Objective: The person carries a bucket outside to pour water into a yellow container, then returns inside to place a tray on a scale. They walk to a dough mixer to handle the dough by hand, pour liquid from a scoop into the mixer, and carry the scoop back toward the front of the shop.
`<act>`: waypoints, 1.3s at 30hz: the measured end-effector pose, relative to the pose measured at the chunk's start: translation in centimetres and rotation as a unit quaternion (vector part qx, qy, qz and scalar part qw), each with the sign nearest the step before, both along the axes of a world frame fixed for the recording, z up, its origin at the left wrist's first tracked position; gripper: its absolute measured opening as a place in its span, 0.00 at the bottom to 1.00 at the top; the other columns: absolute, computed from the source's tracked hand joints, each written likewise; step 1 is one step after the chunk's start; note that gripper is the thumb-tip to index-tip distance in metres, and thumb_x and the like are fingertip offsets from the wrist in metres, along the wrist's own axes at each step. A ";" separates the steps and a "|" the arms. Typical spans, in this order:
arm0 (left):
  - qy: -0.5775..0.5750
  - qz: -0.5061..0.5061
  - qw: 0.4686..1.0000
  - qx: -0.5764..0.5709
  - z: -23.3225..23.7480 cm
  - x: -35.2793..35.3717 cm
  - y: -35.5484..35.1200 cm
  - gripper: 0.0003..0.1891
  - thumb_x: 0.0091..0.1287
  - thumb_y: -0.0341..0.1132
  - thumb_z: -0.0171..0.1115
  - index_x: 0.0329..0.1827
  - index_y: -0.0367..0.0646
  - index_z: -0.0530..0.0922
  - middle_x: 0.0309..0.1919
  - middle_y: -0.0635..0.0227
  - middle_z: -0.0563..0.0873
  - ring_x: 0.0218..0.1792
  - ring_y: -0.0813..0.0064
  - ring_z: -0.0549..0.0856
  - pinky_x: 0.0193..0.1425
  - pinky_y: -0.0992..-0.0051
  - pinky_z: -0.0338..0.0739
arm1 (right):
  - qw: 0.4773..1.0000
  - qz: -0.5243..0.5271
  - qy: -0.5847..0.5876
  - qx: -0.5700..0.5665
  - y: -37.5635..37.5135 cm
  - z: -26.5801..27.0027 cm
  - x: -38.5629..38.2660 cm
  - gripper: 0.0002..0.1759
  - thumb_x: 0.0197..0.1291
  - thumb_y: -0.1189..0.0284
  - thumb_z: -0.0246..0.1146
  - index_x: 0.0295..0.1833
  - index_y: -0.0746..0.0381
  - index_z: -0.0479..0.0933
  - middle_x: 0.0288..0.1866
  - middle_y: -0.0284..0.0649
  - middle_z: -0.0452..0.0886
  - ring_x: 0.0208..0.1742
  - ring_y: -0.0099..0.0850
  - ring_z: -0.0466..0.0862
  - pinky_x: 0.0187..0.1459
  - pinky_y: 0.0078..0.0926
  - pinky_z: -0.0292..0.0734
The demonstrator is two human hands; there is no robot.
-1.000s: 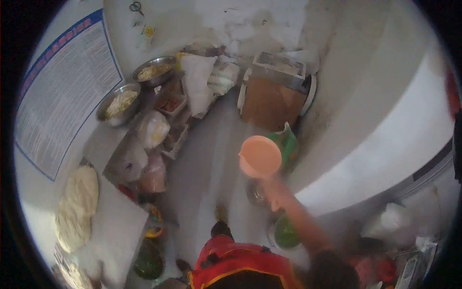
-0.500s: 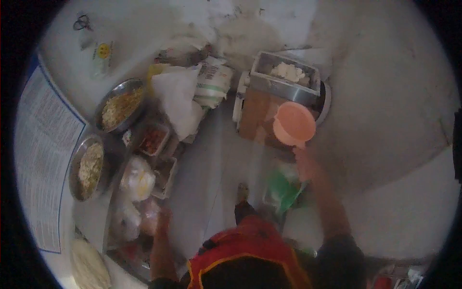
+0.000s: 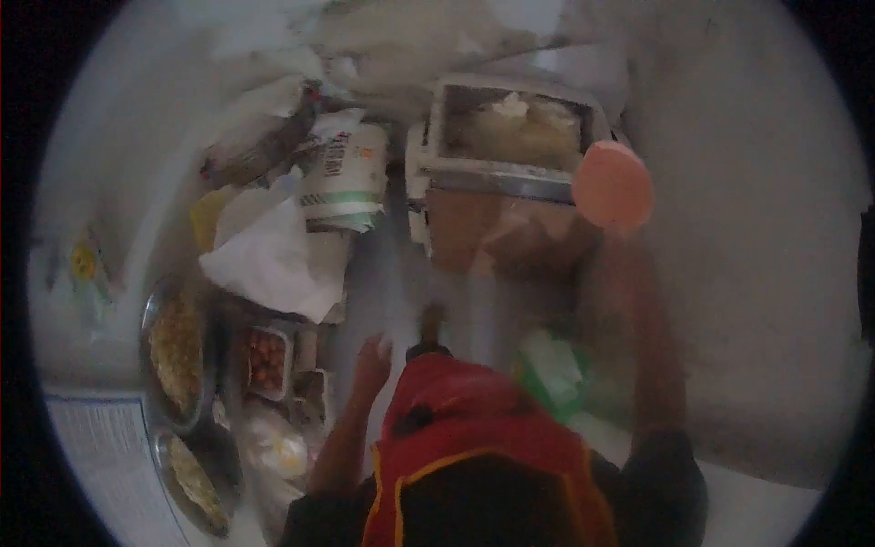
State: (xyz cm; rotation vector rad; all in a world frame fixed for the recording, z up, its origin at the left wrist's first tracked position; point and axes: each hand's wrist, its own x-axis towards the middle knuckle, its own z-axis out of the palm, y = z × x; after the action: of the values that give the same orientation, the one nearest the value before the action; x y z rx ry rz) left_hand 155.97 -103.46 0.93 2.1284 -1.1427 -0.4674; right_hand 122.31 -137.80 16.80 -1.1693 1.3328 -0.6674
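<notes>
My right hand grips the handle of a pink plastic scoop, blurred by motion. The scoop is at the right front corner of an open, metal-rimmed bin on a brown-fronted machine. Pale, flour-like stuff lies inside that bin. My left hand hovers low in front of my body, left of the red apron. Its fingers are smeared, so I cannot make out whether they are curled or hold anything.
At left stand metal bowls of pale yellow food, a tub of reddish-brown pieces and plastic bags. A printed white sack and white paper lie beyond. A green and white item is below my right arm.
The scoop has moved from the machine's front up to the bin's right corner. My left hand has come away from the bags at left toward my middle. The camera view has shifted.
</notes>
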 end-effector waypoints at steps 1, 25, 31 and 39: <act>-0.095 -0.099 0.990 -0.018 2.2 0.7 -4.9 0.15 0.59 0.39 0.50 0.44 0.39 0.73 0.46 0.50 0.72 0.49 0.54 0.71 0.54 0.65 0.63 | 0.995 -0.004 0.103 -0.013 -1.1 0.0 0.4 0.08 0.51 0.67 0.54 0.30 0.60 0.69 0.19 0.28 0.68 0.16 0.21 0.67 0.17 0.23 0.63; -0.194 -0.484 0.850 -0.078 -0.7 7.7 -56.0 0.20 0.62 0.45 0.42 0.54 0.45 0.64 0.53 0.51 0.66 0.56 0.53 0.63 0.57 0.56 0.56 | 0.843 0.094 0.513 -0.133 -10.9 0.4 9.7 0.13 0.53 0.67 0.50 0.44 0.59 0.68 0.24 0.35 0.74 0.19 0.30 0.73 0.22 0.28 0.68; -0.204 -0.411 0.888 0.012 -0.5 6.0 -55.6 0.32 0.57 0.51 0.48 0.63 0.51 0.52 0.59 0.55 0.58 0.61 0.57 0.56 0.62 0.52 0.45 | 0.983 -0.108 0.136 0.051 -14.2 -0.7 12.4 0.09 0.51 0.69 0.54 0.38 0.59 0.68 0.19 0.31 0.69 0.13 0.23 0.67 0.15 0.22 0.63; -0.288 -0.343 0.890 0.089 -2.0 8.3 -62.5 0.22 0.54 0.40 0.51 0.51 0.40 0.69 0.58 0.58 0.62 0.59 0.58 0.60 0.60 0.56 0.54 | 0.976 -0.136 0.145 0.086 -17.8 3.1 15.2 0.07 0.50 0.70 0.56 0.31 0.61 0.67 0.12 0.29 0.63 0.10 0.20 0.63 0.11 0.20 0.58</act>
State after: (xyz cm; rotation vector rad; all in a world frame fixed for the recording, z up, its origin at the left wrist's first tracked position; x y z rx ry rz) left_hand 164.23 -166.01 -1.10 2.0148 -2.3008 -0.2392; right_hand 137.54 -155.61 19.91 -0.9770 1.7842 -0.5748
